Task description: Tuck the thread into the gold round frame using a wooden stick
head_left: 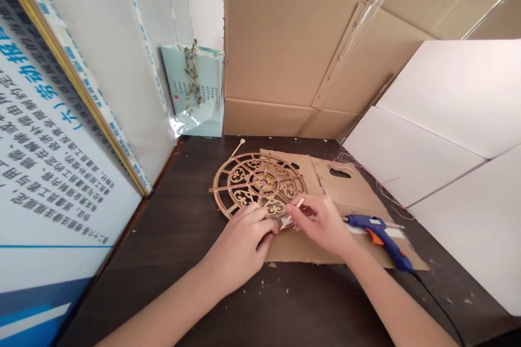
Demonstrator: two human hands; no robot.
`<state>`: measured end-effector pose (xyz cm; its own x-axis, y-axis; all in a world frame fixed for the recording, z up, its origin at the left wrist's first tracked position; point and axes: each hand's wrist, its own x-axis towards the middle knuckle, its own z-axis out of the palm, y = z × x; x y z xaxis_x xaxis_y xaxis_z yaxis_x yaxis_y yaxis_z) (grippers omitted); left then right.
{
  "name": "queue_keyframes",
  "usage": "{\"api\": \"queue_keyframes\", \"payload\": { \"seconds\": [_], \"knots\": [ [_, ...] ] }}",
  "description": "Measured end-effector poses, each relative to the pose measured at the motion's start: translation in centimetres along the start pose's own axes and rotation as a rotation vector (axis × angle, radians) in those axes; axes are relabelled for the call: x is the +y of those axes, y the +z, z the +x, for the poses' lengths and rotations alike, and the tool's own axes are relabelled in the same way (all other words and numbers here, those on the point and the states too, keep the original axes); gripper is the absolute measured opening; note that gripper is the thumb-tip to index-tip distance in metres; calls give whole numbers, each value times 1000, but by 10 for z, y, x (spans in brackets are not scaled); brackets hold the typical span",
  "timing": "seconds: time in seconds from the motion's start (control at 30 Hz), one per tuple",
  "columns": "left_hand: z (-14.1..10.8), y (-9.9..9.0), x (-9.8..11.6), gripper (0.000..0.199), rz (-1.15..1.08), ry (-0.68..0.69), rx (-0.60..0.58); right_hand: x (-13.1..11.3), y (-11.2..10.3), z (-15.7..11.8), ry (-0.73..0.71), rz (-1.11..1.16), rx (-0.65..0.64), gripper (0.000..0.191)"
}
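A round openwork wooden piece [266, 181] with scroll patterns and reddish lines lies partly on a cardboard sheet [345, 190]. My right hand [319, 222] pinches a thin pale stick [292, 214] over the near right rim of the round piece. At the near rim is my left hand [248, 236], its fingers curled together close to the stick's lower end. Whatever its fingertips may hold is too small to make out. Another pale stick with a rounded tip [238, 147] pokes out beyond the far left rim.
On the cardboard's right side lies a blue glue gun [378, 236], its cord running toward the front right. Thin wires [382, 190] trail beside white boxes [411, 157]. A light green bag [195, 92] stands at the back left, before cardboard walls [280, 32].
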<state>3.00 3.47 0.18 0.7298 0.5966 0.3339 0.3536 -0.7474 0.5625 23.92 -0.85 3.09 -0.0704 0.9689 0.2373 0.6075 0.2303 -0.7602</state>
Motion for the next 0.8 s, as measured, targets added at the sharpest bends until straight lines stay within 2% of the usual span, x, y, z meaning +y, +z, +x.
{"api": "queue_keyframes", "payload": {
  "seconds": [0.23, 0.43, 0.8],
  "knots": [
    [1, -2, 2, 23, -17, -3, -1, 7, 1, 2, 108, 145, -15, 41],
    [0, -2, 1, 23, -27, 0, 7, 8, 2, 2, 146, 185, 0, 48],
    [0, 0, 1, 23, -17, 3, 10, 3, 4, 1, 129, 119, 23, 39]
  ]
}}
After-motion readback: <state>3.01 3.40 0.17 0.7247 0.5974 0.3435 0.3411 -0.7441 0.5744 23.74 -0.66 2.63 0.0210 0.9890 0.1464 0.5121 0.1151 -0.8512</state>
